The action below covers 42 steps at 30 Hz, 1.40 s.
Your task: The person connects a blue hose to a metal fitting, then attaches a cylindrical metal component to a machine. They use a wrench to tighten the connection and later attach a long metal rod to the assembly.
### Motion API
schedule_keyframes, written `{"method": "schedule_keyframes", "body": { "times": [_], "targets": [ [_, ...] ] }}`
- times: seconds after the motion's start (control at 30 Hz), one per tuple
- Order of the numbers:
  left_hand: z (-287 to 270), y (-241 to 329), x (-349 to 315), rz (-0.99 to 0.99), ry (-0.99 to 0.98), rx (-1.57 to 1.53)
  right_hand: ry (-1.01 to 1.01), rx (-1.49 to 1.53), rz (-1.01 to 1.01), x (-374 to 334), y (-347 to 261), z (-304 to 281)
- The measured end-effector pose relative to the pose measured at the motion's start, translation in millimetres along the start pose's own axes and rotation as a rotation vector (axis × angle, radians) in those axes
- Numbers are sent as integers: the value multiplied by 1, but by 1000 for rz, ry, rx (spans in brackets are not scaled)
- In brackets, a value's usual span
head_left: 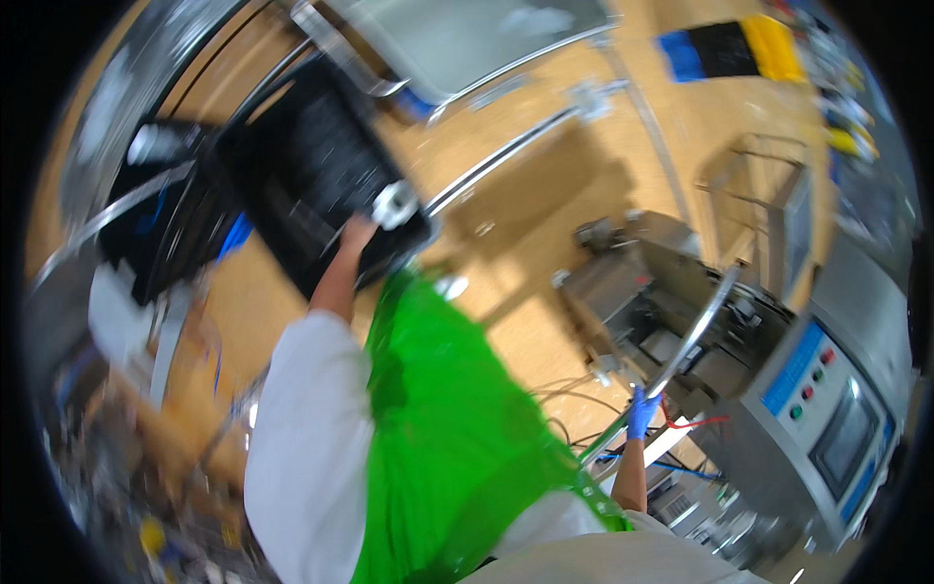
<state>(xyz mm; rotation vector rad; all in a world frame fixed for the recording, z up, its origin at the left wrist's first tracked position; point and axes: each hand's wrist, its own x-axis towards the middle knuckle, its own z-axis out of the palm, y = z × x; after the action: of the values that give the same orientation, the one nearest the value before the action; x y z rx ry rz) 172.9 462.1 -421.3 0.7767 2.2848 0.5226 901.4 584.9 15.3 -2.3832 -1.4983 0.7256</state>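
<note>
A: Two hands were at work, well apart. The left hand point(356, 237) was closed on the near edge of a black tray point(311, 185), fingers under the rim and thumb side up, holding it out ahead of the body

B: And the tray itself?

A: It looked stiff moulded plastic, ribbed, fairly light for one hand, though wide enough to tip away from the grip. A small white cap-like piece point(394, 204) sat just beside the fingers. I judged a mid-edge hold or a second hand the steadier choice

B: The other hand?

A: The right hand point(642, 414), in a blue glove, was wrapped around a shiny metal bar point(696, 331) that ran up and away from it toward a grey machine point(827, 409) with coloured buttons. A green apron point(438, 419) hung between the two arms

B: Room to move?

A: Beyond the left hand lay metal rails point(506, 146) and a steel table edge point(467, 49), close to the tray's far corner; to its left, dark clutter. Open wood-coloured floor point(545, 224) lay to its right
</note>
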Motion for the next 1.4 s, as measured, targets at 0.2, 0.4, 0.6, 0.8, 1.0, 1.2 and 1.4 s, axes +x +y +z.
{"method": "schedule_keyframes", "body": {
  "times": [0.2, 0.4, 0.6, 0.8, 1.0, 1.2, 1.4],
  "targets": [
    [80, 27, 34, -656, -66, -879, 110, -26, 177, -17, -20, 11],
    [62, 78, 30, -771, 8, -782, 87, -102, 168, -31, -10, 16],
    [16, 31, 9, -720, -56, -1117, 78, -26, 173, -22, -34, 18],
    [-150, 150, -79, -390, 41, -748, 122, -67, 82, -30, -17, 9],
    [-144, 314, -74, 143, -94, -770, 442, -400, -244, -16, -108, -2],
    [-45, 600, -124, 737, -688, -582, -63, 595, -223, 63, -227, 11],
    [3, 747, -195, 1137, -756, -158, -75, 971, -254, 131, -241, -2]
  ]
}}
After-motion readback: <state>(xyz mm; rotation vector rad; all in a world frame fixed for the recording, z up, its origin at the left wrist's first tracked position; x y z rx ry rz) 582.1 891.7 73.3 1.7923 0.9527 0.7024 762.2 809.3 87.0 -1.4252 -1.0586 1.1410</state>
